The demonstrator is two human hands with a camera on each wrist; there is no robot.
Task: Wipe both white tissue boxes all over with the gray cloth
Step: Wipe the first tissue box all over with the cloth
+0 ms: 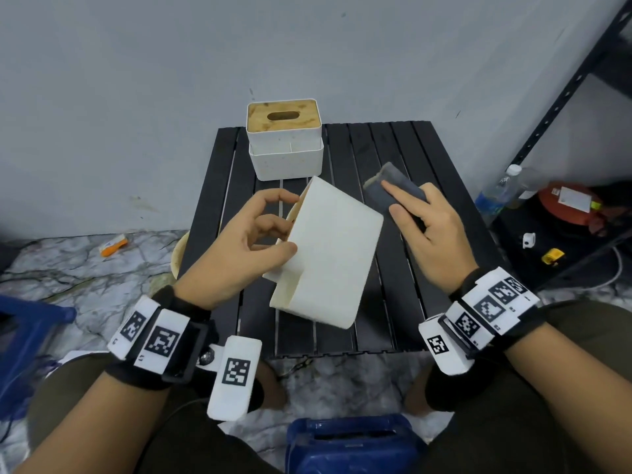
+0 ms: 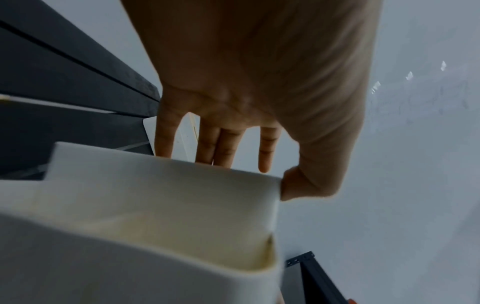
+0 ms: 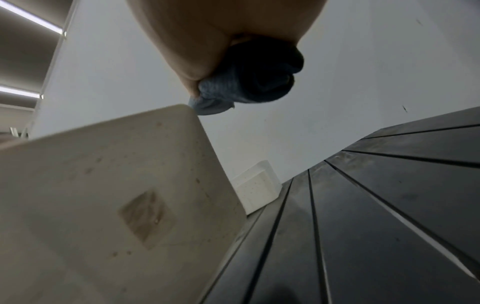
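Observation:
One white tissue box (image 1: 328, 254) is tilted above the black slatted table (image 1: 441, 159), held by my left hand (image 1: 260, 230) with the thumb on its near face and the fingers at its left edge. The left wrist view shows the thumb pressed on the box (image 2: 166, 205) corner. My right hand (image 1: 424, 220) grips the folded gray cloth (image 1: 393, 186) just right of the box's upper corner. In the right wrist view the cloth (image 3: 249, 86) nearly meets the box (image 3: 116, 195) corner. The second white tissue box (image 1: 285, 142), with a wooden lid, stands at the table's back.
A black metal shelf (image 1: 567, 90) stands at the right, with a water bottle (image 1: 496, 193) and a red item (image 1: 571, 203) on its lower level. A blue container (image 1: 355, 443) sits between my knees. An orange scrap (image 1: 114, 246) lies on the marble floor at left.

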